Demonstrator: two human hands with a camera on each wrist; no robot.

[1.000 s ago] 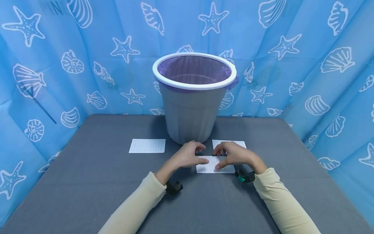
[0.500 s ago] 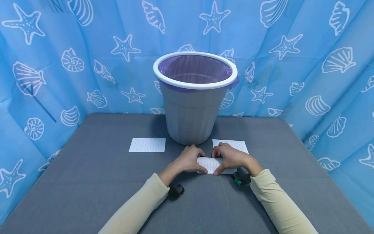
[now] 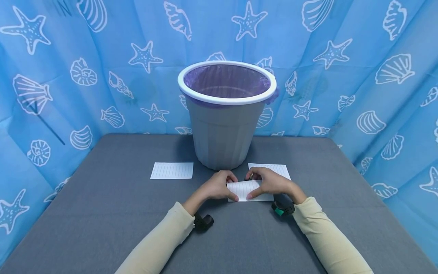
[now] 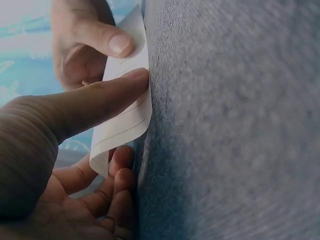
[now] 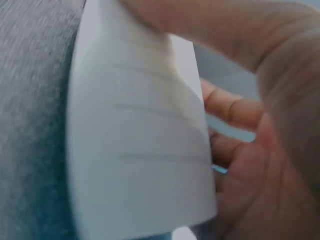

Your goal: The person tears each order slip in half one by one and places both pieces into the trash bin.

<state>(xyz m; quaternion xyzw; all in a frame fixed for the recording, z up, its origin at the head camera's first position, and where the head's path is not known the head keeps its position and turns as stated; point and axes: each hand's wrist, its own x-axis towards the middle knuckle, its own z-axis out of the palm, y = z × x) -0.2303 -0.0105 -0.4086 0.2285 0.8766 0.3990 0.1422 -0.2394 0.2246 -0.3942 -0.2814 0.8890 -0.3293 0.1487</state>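
Observation:
A small sheet of lined paper (image 3: 242,188) lies in front of the bin, its far edge lifted and bowed up from the table. My left hand (image 3: 216,185) pinches its left part, thumb on the near side and fingers behind the far edge. On its right part, my right hand (image 3: 275,182) pinches the same sheet in the same way. Seen from the left wrist, the paper (image 4: 122,127) curls at its end over the left fingers, and the left thumb presses near its lower edge. In the right wrist view the paper (image 5: 145,130) is blurred and bent between thumb and fingers.
A grey bin (image 3: 224,133) with a white rim and purple liner stands at the table's back. One lined sheet (image 3: 172,171) lies left of it; another lined sheet (image 3: 278,170) lies right, partly behind my right hand. A blue shell-patterned curtain (image 3: 137,83) surrounds the grey table (image 3: 102,213).
Both hands have closed in on the near sheet, thumbs coming down to its near edge and fingers to its far edge. The sheet's far side has bowed upward.

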